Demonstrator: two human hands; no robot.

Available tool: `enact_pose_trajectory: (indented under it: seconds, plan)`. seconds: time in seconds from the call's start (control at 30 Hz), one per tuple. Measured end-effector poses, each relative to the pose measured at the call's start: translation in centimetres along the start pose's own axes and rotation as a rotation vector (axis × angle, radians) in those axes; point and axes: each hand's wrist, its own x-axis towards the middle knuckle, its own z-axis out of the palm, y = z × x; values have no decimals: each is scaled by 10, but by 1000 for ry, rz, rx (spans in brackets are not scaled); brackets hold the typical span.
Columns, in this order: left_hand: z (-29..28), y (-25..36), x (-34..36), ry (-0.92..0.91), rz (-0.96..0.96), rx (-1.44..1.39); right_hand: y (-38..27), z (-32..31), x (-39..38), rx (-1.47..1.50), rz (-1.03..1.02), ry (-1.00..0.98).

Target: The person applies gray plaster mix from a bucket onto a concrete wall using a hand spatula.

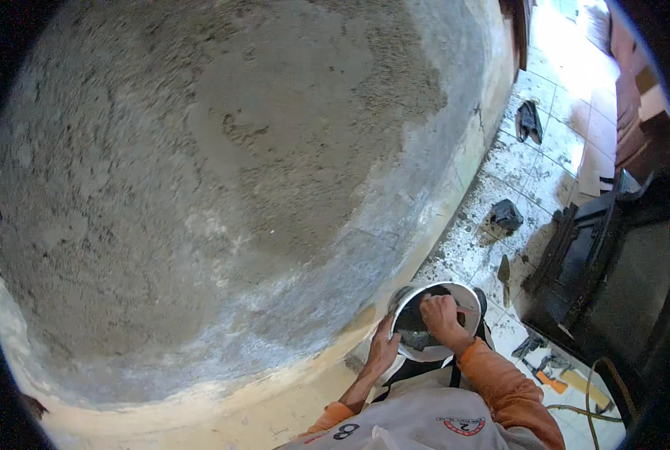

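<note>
Bucket (461, 287): in front of the torso (417, 416), near the wall (290, 157); grey mortar (411, 318) inside.
Left hand (384, 348): clamped on bucket rim; should brace against twist.
Right hand (441, 315): curled inside, can't tell on what; should sweep sides and bottom evenly.

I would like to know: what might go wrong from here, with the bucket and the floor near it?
The bucket might tip if the left hand slips from its rim. The bare right hand is inside it, so the grey mortar could irritate the skin. Somebody could step on the trowel lying on the splattered tiled floor.
</note>
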Motion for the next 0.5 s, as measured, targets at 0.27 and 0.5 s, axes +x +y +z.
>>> enact_pose_trajectory:
  seconds: [0.27, 0.5]
  plan:
    - [14, 16, 5, -62, 217, -37, 3, 37, -2, 122, -115, -269]
    - [1, 16, 20, -155, 162, -110, 54, -37, -11, 1203, 75, -444]
